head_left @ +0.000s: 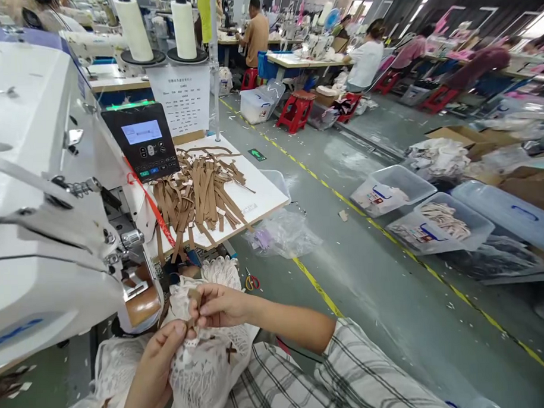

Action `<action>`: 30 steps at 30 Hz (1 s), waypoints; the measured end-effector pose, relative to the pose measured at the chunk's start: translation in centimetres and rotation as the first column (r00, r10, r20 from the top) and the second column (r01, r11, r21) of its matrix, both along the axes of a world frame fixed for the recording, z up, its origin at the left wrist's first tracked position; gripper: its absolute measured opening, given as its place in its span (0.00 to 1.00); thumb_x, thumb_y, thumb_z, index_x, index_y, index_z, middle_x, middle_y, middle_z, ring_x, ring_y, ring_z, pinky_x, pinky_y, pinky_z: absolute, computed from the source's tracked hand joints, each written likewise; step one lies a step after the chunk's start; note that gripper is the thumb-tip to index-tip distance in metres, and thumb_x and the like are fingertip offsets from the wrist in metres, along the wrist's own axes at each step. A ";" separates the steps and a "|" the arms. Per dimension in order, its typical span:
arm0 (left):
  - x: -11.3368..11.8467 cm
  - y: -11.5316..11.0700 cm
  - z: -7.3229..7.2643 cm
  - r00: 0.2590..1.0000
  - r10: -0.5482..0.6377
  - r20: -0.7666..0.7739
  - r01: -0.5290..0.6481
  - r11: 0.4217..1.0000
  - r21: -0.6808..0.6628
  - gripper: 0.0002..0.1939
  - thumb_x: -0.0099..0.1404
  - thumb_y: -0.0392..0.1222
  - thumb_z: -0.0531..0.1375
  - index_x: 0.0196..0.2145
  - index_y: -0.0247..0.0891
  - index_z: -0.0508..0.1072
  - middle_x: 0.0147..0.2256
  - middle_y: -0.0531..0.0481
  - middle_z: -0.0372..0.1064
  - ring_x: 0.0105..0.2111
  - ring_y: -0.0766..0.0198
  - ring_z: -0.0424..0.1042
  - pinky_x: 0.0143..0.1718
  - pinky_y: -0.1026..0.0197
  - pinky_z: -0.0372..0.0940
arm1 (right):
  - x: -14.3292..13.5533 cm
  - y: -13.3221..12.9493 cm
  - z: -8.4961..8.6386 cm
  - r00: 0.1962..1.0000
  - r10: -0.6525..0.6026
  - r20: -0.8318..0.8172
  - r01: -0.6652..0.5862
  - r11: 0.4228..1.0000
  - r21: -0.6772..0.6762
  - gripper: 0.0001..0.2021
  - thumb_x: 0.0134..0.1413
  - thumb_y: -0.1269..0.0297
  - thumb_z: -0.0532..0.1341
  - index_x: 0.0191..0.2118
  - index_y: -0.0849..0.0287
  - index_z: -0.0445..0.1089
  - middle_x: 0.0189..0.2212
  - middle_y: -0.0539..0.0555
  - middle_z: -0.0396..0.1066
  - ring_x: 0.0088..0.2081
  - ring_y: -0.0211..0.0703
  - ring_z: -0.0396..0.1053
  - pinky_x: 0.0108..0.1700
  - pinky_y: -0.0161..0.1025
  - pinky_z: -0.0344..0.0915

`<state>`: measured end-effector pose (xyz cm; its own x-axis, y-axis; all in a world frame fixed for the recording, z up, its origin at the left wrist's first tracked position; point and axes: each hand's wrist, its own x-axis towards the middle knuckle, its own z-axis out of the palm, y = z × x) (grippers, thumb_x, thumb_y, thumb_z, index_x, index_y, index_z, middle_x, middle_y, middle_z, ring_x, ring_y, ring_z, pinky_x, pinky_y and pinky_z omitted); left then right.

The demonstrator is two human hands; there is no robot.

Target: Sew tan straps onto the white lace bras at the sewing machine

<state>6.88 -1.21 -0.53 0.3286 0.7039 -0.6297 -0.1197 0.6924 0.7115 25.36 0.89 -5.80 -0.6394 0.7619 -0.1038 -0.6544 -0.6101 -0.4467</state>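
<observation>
Brown strip (194, 295) pinched above white lace fabric (209, 370)

Through the head camera I have both hands low in view, close together just right of the sewing machine (41, 248). My left hand (163, 350) pinches the lower part of the strip between thumb and fingers; my right hand (222, 306) pinches the upper part, its fingers curled. I can't tell whether it is one piece or two overlapping. The fabric lies bunched under the hands and against a plaid garment (282, 382), with small brown crossed pieces (231, 350) on it.

Ahead of me, a white worktop (265, 195) carries a heaped pile of brown strips (204, 191), some hanging over its near edge. The machine's lit control panel (140, 140) stands at the pile's left, with a red ribbon (154, 208) slanting down below it. Behind are a printed sheet (181, 100) and two cones of thread (184, 30). Beyond my right wrist I see scissors (252, 281) with red and yellow handles. A clear plastic bag (286, 236) lies on the floor, and bins (442, 228) stand farther right.
</observation>
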 end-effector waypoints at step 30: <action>-8.7 1.6 0.3 0.758 0.131 -0.639 0.417 0.656 0.629 0.20 0.73 0.49 0.53 0.57 0.43 0.73 0.58 0.46 0.72 0.56 0.58 0.72 0.52 0.61 0.69 | -5.8 9.5 5.6 0.286 -0.727 0.624 -0.235 0.578 0.781 0.10 0.57 0.58 0.62 0.31 0.59 0.73 0.39 0.54 0.70 0.46 0.48 0.70 0.49 0.48 0.68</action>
